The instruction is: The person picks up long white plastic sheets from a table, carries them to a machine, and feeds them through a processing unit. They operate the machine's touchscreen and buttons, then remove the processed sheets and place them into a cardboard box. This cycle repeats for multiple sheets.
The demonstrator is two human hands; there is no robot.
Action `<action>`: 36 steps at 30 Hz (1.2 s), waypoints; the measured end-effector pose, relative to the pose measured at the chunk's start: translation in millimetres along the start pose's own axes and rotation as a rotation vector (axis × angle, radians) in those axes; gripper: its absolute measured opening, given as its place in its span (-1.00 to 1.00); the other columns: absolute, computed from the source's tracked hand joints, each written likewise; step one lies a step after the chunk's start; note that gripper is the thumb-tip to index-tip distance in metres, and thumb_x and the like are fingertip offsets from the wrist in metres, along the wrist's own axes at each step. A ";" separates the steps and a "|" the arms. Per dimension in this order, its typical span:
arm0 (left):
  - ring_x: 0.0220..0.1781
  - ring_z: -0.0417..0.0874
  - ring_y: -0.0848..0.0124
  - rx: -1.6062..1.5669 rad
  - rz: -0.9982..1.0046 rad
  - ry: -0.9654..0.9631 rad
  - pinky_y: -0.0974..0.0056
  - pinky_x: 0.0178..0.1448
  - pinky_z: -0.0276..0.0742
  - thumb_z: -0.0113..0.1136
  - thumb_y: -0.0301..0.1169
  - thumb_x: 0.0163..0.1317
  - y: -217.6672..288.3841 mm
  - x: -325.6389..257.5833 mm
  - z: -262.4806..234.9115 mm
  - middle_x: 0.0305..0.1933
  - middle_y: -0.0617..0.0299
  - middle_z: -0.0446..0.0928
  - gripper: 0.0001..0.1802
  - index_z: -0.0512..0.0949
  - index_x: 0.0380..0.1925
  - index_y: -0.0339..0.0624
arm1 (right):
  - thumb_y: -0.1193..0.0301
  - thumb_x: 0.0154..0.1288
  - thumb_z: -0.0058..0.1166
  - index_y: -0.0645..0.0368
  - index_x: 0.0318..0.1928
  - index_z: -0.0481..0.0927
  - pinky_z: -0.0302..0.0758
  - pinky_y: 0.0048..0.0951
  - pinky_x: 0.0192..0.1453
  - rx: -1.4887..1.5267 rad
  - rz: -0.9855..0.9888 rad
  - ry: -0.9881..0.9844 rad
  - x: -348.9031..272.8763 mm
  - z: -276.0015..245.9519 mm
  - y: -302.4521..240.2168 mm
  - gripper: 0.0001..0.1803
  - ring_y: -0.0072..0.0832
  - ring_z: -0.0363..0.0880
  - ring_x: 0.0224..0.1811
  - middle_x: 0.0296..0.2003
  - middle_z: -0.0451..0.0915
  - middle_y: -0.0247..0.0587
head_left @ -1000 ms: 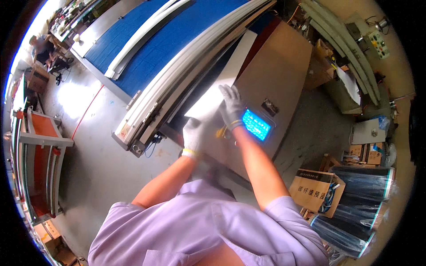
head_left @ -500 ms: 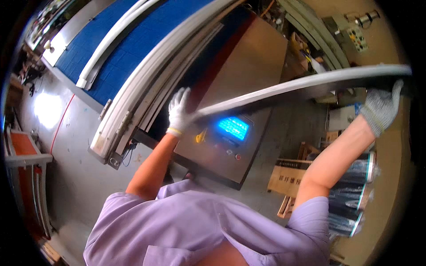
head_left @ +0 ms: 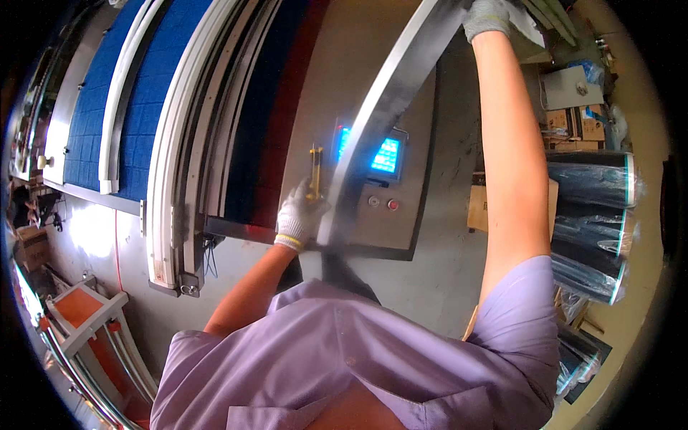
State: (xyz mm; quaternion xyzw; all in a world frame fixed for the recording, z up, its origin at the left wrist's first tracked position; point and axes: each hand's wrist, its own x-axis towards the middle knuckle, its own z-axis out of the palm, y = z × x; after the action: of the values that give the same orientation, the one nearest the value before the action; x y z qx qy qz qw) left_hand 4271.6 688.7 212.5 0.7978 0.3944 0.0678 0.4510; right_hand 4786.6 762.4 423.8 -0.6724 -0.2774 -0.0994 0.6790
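Observation:
A long strip [head_left: 387, 100], with a bright white edge and a dark grey face, slants steeply over the brown control panel. Its kind I cannot make out. My right hand [head_left: 487, 18], in a grey knit glove, grips it near its far upper end, arm stretched out. My left hand [head_left: 301, 213], in a white glove with a yellow cuff, is closed at the strip's lower end, its fingers partly hidden. Just beyond those fingers a yellow tool [head_left: 314, 168] lies on the panel. The strip covers part of a lit blue screen [head_left: 385, 155].
A red button [head_left: 393, 205] sits below the screen. To the left are long white rails [head_left: 163, 172] and a blue bed [head_left: 89, 118] carrying another white strip [head_left: 115, 129]. Plastic-wrapped dark rolls [head_left: 588, 215] stand at the right. An orange-topped frame [head_left: 79, 308] stands lower left.
The strip has swung from nearly level to steep. My right hand has moved left and away from me, while my left hand stays at the lower end. The view has turned too.

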 end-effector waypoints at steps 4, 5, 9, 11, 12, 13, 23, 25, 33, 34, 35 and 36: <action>0.08 0.54 0.10 0.132 0.285 0.256 0.13 0.14 0.50 0.53 -0.15 -0.12 26.1 28.4 -10.5 0.17 -0.07 0.43 0.02 0.19 0.30 -0.29 | 0.42 0.28 0.12 0.18 -0.05 0.55 0.50 -0.34 0.02 0.553 0.099 -0.214 -32.7 6.1 -74.0 -0.76 -0.39 0.58 -0.14 -0.17 0.62 -0.26; 0.05 0.56 0.18 -0.198 0.194 0.078 0.18 0.09 0.53 0.51 -0.16 -0.09 11.8 30.9 -7.5 0.15 -0.01 0.46 -0.02 0.21 0.28 -0.33 | 0.42 0.29 0.11 0.17 -0.06 0.56 0.50 -0.32 0.05 0.645 0.255 -0.330 -48.5 4.9 -106.9 -0.78 -0.37 0.59 -0.11 -0.16 0.63 -0.24; -0.20 0.69 0.28 -0.272 -0.049 -0.385 0.24 -0.11 0.56 0.33 -0.30 0.11 25.2 24.3 -13.6 -0.23 0.01 0.65 -0.54 0.53 -0.05 -0.39 | 0.36 0.34 0.04 0.20 0.14 0.47 0.44 -0.21 0.21 0.533 0.324 -0.071 -29.8 2.7 -171.1 -0.61 -0.22 0.47 0.16 0.09 0.54 -0.07; -0.26 0.69 0.33 -0.368 -0.197 -0.373 0.26 -0.19 0.56 0.30 -0.34 0.15 30.3 4.5 -19.9 -0.31 0.10 0.65 -0.65 0.57 -0.14 -0.38 | 0.29 0.35 0.03 0.26 0.19 0.43 0.34 -0.22 0.29 0.338 0.191 0.034 -14.9 7.1 -174.9 -0.53 -0.18 0.40 0.23 0.18 0.47 -0.04; -0.28 0.68 0.36 -0.537 -0.267 -0.336 0.27 -0.22 0.56 0.29 -0.36 0.16 22.9 -10.8 -26.5 -0.34 0.13 0.65 -0.69 0.58 -0.18 -0.36 | 0.25 0.35 0.02 0.29 0.21 0.41 0.27 -0.25 0.33 0.202 0.100 0.000 2.5 12.6 -165.6 -0.49 -0.17 0.36 0.26 0.22 0.43 -0.03; -0.30 0.68 0.38 -0.712 -0.335 -0.300 0.28 -0.25 0.55 0.27 -0.38 0.17 16.2 -15.3 -27.0 -0.38 0.17 0.65 -0.74 0.60 -0.22 -0.35 | 0.20 0.36 0.01 0.33 0.22 0.40 0.19 -0.27 0.37 0.058 0.007 -0.037 22.6 14.9 -150.4 -0.45 -0.16 0.32 0.30 0.26 0.39 -0.02; -0.30 0.66 0.34 -0.490 -0.477 -0.271 0.30 -0.21 0.64 0.26 -0.46 0.18 -0.2 90.2 -5.8 -0.29 0.07 0.62 -0.74 0.55 -0.15 -0.35 | 0.11 0.33 0.08 0.07 -0.31 0.59 0.36 -0.55 -0.29 -0.127 0.657 -0.336 -259.6 -102.0 11.6 -0.71 -0.67 0.42 -0.40 -0.47 0.52 -0.47; -0.35 0.64 0.39 -0.403 -0.395 -0.276 0.33 -0.28 0.61 0.29 -0.39 0.17 7.3 123.5 2.0 -0.36 0.09 0.59 -0.73 0.54 -0.24 -0.38 | 0.16 0.35 0.07 0.07 -0.33 0.60 0.34 -0.58 -0.27 -0.151 0.838 -0.271 -343.2 -154.6 12.8 -0.74 -0.67 0.43 -0.40 -0.46 0.53 -0.45; -0.09 0.62 0.20 -0.360 -0.148 0.057 0.17 0.00 0.53 0.31 -0.07 0.13 26.7 242.6 15.6 -0.07 -0.01 0.61 -0.40 0.52 0.01 -0.33 | 0.28 0.26 0.18 0.26 -0.23 0.60 0.49 -0.58 -0.41 -0.066 1.201 0.014 -489.6 -244.2 -10.1 -0.74 -0.58 0.54 -0.52 -0.44 0.60 -0.27; 0.07 0.60 0.14 -0.294 -0.144 0.119 0.13 0.12 0.49 0.30 -0.03 0.12 32.5 218.6 9.4 -0.01 -0.04 0.60 -0.41 0.55 -0.02 -0.29 | 0.29 0.27 0.16 0.26 -0.23 0.60 0.50 -0.58 -0.40 -0.078 1.218 0.004 -489.8 -246.4 -12.5 -0.75 -0.59 0.54 -0.51 -0.44 0.60 -0.27; 0.00 0.62 0.22 -0.253 -0.158 0.203 0.21 0.07 0.50 0.30 -0.11 0.12 30.9 188.3 1.1 -0.03 -0.02 0.61 -0.46 0.55 -0.03 -0.30 | 0.30 0.28 0.14 0.26 -0.22 0.61 0.50 -0.58 -0.40 -0.082 1.239 -0.012 -490.8 -244.6 -13.2 -0.76 -0.59 0.54 -0.50 -0.44 0.61 -0.28; -0.06 0.64 0.30 -0.208 -0.172 0.291 0.29 0.03 0.50 0.29 -0.20 0.12 25.5 152.0 -7.2 -0.05 0.01 0.62 -0.51 0.55 -0.04 -0.32 | 0.31 0.30 0.13 0.25 -0.22 0.61 0.50 -0.58 -0.39 -0.097 1.240 -0.052 -493.1 -240.4 -11.7 -0.77 -0.59 0.54 -0.50 -0.44 0.61 -0.28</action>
State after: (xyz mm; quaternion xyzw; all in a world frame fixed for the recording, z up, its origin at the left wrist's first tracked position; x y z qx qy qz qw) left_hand 4386.1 791.3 198.8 0.6920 0.5132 0.1841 0.4731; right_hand 4431.6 411.4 196.1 -0.7407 0.1531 0.3172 0.5721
